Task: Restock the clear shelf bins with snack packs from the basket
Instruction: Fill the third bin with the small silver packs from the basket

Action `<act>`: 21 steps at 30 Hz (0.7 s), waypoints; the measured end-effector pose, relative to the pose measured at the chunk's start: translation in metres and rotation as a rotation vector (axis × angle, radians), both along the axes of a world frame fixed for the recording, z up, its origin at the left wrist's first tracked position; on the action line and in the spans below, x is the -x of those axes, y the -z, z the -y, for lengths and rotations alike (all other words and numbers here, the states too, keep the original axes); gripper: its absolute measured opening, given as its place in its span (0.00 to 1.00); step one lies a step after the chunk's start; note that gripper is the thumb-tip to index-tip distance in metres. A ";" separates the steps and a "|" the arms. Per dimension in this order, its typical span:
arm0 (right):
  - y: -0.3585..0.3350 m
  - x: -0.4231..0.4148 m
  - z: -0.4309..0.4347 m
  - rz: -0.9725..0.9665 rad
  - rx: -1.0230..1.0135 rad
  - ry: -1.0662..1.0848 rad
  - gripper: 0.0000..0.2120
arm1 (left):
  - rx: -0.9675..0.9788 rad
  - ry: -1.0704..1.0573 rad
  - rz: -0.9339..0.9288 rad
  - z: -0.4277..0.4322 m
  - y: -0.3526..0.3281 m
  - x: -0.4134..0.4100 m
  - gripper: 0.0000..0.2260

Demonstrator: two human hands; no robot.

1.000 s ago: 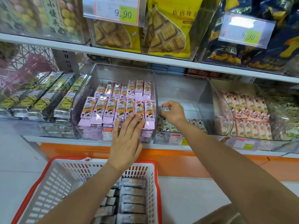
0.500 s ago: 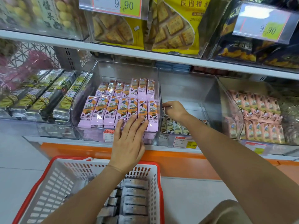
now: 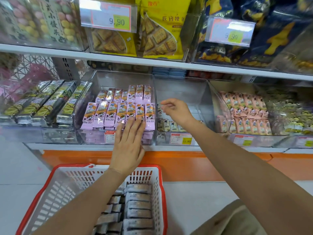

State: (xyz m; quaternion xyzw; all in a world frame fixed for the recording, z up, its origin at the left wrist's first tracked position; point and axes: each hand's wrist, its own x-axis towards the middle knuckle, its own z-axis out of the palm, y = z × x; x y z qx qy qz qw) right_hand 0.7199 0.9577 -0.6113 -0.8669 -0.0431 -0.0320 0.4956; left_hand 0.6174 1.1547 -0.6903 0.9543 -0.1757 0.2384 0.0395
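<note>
While your left grip (image 3: pixel 127 149) is flat and released, its straight fingers press on the front row of purple-and-orange snack packs (image 3: pixel 100 116). Those stand packed upright in the clear plastic shelf bin (image 3: pixel 122 78) right under and ahead of that grip, with a second row behind them.

Your right grip (image 3: pixel 177 111) hangs just to the right of it, over the neighbouring clear plastic bin (image 3: pixel 183 89). It's released too: fingers loosely curled, forefinger poking toward the wall between the two bins, nothing visible in it. Below it, a row of small beige snack packs (image 3: pixel 169 125) sits at the front of that bin's floor, apart from the fingers. The rest of that bin looks mostly bare.

Nearer to you than either grip, under your left forearm, is the white plastic basket with the red rim (image 3: pixel 55 192). Grey foil snack packs (image 3: pixel 138 206) are stacked in rows along its right side.

Further right of the right grip there's a bin of pink packs (image 3: pixel 245 112). Left of the left grip lie long green-and-silver packs (image 3: pixel 42 106).
</note>
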 end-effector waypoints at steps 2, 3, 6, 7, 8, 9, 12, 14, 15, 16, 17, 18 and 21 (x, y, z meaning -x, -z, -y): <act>-0.009 0.024 -0.003 0.071 -0.027 -0.023 0.10 | 0.020 0.007 -0.002 0.000 -0.002 0.011 0.29; -0.012 0.037 -0.005 0.107 -0.044 -0.033 0.10 | 0.036 0.013 -0.004 0.000 -0.001 0.016 0.27; -0.016 0.077 -0.012 0.202 -0.077 -0.068 0.10 | 0.045 0.014 -0.018 -0.001 0.003 0.032 0.23; -0.014 0.088 -0.014 0.213 -0.070 -0.088 0.09 | 0.038 0.010 -0.026 -0.003 0.006 0.037 0.22; -0.011 0.099 -0.016 0.213 -0.067 -0.113 0.08 | 0.027 0.005 -0.042 -0.005 0.010 0.042 0.22; -0.003 0.107 -0.017 0.201 -0.062 -0.133 0.07 | 0.016 -0.005 -0.071 -0.006 0.013 0.047 0.21; 0.030 0.127 -0.021 0.142 -0.032 -0.176 0.07 | -0.005 -0.012 -0.135 -0.014 0.025 0.059 0.21; 0.057 0.134 -0.026 0.095 0.009 -0.200 0.07 | -0.006 -0.007 -0.182 -0.020 0.035 0.064 0.20; 0.070 0.136 -0.029 0.063 0.030 -0.220 0.07 | -0.013 -0.004 -0.201 -0.023 0.043 0.065 0.19; 0.082 0.138 -0.031 0.026 0.053 -0.243 0.06 | -0.021 0.001 -0.225 -0.026 0.051 0.066 0.19; 0.094 0.139 -0.034 -0.009 0.084 -0.261 0.07 | -0.036 -0.002 -0.277 -0.029 0.058 0.066 0.21; 0.104 0.140 -0.036 -0.039 0.117 -0.269 0.07 | -0.063 -0.007 -0.332 -0.032 0.065 0.066 0.25; 0.134 0.141 -0.039 -0.092 0.209 -0.270 0.09 | -0.146 -0.058 -0.417 -0.044 0.091 0.060 0.32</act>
